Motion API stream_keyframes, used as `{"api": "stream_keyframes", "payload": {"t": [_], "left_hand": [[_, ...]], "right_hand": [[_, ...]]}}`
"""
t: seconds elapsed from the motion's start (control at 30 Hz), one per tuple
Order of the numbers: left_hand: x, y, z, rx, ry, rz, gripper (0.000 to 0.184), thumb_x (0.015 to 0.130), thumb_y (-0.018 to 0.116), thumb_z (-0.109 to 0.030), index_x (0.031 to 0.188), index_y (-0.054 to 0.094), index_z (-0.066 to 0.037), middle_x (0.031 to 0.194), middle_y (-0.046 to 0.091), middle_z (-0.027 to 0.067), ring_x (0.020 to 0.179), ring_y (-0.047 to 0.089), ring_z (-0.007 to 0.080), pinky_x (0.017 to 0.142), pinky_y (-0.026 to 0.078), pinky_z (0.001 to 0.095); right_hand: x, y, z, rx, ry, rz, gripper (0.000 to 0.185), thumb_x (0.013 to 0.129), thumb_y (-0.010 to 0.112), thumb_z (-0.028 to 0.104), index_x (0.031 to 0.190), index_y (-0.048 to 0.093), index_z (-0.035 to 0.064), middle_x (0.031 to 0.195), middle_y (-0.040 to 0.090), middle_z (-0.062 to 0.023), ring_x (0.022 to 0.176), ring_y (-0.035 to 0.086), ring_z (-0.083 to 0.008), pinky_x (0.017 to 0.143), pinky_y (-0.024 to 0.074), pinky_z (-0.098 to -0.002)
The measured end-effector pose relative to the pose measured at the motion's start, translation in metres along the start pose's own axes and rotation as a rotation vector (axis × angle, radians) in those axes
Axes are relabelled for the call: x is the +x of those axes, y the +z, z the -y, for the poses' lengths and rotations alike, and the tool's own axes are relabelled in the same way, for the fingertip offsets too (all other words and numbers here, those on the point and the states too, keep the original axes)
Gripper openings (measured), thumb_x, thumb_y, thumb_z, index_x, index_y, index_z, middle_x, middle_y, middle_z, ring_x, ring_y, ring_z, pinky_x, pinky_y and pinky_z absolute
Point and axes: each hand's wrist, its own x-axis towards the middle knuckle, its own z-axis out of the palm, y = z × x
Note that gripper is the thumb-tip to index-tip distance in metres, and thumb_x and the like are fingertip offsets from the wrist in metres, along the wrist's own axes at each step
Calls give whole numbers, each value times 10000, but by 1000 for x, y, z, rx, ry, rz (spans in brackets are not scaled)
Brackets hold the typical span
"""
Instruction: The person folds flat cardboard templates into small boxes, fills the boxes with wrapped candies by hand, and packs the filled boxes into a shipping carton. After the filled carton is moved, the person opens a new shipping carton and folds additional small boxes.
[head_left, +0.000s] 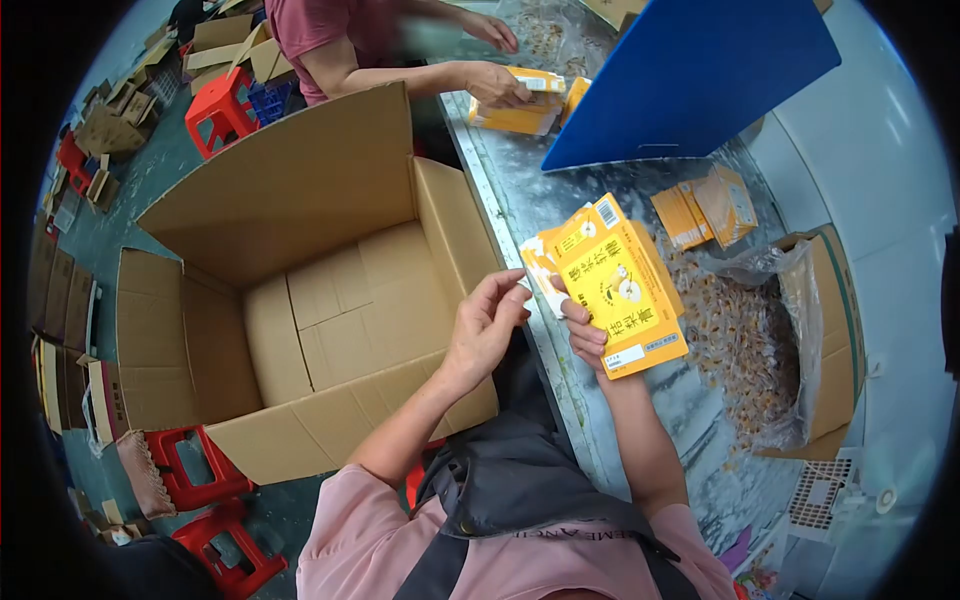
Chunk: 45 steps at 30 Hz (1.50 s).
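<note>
A flat yellow-orange printed carton (625, 285) lies in my right hand (588, 335), whose fingers wrap over its near edge. Other flattened cartons seem stacked beneath it, their white-edged flaps showing at the left end. My left hand (485, 330) is beside those flaps, thumb and fingers drawn together in a pinch. Whether its fingertips hold anything or touch a flap is hard to see. Below and left of my left hand stands a large open brown cardboard box (330, 310) with its flaps spread and its bottom bare.
Many small wrapped pieces (725, 350) spill across the metal table (610, 450) from a plastic-lined carton (835, 340). Orange boxes (705, 210) stand near a blue panel (700, 80). Opposite, a co-worker's hand (497, 85) grips yellow cartons. Red stools (200, 465) flank the brown box.
</note>
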Motion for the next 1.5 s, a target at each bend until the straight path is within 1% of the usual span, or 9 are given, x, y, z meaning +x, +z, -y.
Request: {"api": "stream_keyframes", "payload": {"t": [0.23, 0.37, 0.5, 0.67, 0.8, 0.97, 1.17, 1.43, 1.5], "left_hand": [[20, -38, -68, 820, 718, -29, 651, 844, 671, -84, 1415, 365, -14, 1310, 478, 208, 1208, 489, 335, 1013, 411, 410], [15, -30, -106, 1273, 862, 460, 728, 779, 722, -105, 1414, 374, -35, 1359, 433, 216, 1320, 370, 385, 1077, 341, 479], [14, -59, -113, 1241, 442, 679, 538, 801, 720, -125, 1268, 470, -33, 1207, 568, 170, 1194, 527, 354, 1023, 421, 444], [31, -173, -65, 456, 58, -87, 398, 927, 637, -185, 1219, 469, 27, 1121, 628, 135, 1014, 645, 256, 873, 535, 385], [45, -269, 31, -62, -157, -486, 393, 964, 572, -194, 1273, 455, 19, 1186, 596, 143, 1018, 633, 260, 860, 542, 437], [80, -345, 192, -306, -542, -759, 345, 1003, 489, -326, 1277, 495, -116, 1172, 531, 100, 966, 546, 259, 780, 533, 459], [128, -327, 251, -359, -445, -706, 354, 1015, 447, -391, 1223, 526, -115, 1076, 608, 82, 909, 590, 226, 761, 548, 407], [164, -287, 242, -368, -502, -844, 243, 998, 500, -173, 1163, 510, 5, 973, 645, 182, 697, 641, 258, 479, 575, 312], [164, -307, 265, -415, -517, -761, 377, 996, 509, -218, 1295, 411, -10, 1099, 598, 232, 797, 652, 373, 599, 600, 431]], "right_hand": [[24, 3, -16, -89, 136, -47, 842, 899, 455, 618, 1377, 365, -70, 865, 592, -224, 520, 564, -213, 439, 485, -301], [26, -17, -26, -416, 150, -305, 608, 935, 457, 503, 1258, 488, -11, 902, 630, -237, 584, 628, -261, 446, 544, -337], [47, -9, -30, -533, 312, -389, 447, 995, 400, 356, 1227, 517, -9, 850, 657, -217, 662, 671, -260, 528, 592, -378], [36, 1, -17, -974, 13, -530, 388, 1011, 451, 297, 1225, 511, -21, 831, 660, -182, 617, 639, -176, 495, 516, -276], [-10, -72, -10, -2084, -413, -543, 209, 954, 524, 132, 1125, 565, 18, 760, 649, -153, 621, 634, -271, 589, 505, -377], [-43, -105, -33, -2207, -616, -630, 245, 885, 587, 98, 1111, 556, 10, 731, 609, -120, 638, 609, -305, 596, 482, -422], [-39, -106, -34, -2313, -601, -615, 296, 830, 627, 73, 1106, 552, -1, 736, 563, -91, 655, 592, -281, 603, 478, -402], [-35, -100, -33, -2342, -650, -586, 260, 826, 630, 81, 1069, 564, 15, 762, 568, -101, 674, 594, -301, 599, 480, -411], [-35, -102, -32, -2335, -672, -579, 249, 826, 628, 82, 1060, 568, 19, 766, 572, -105, 678, 596, -305, 602, 483, -414]]}}
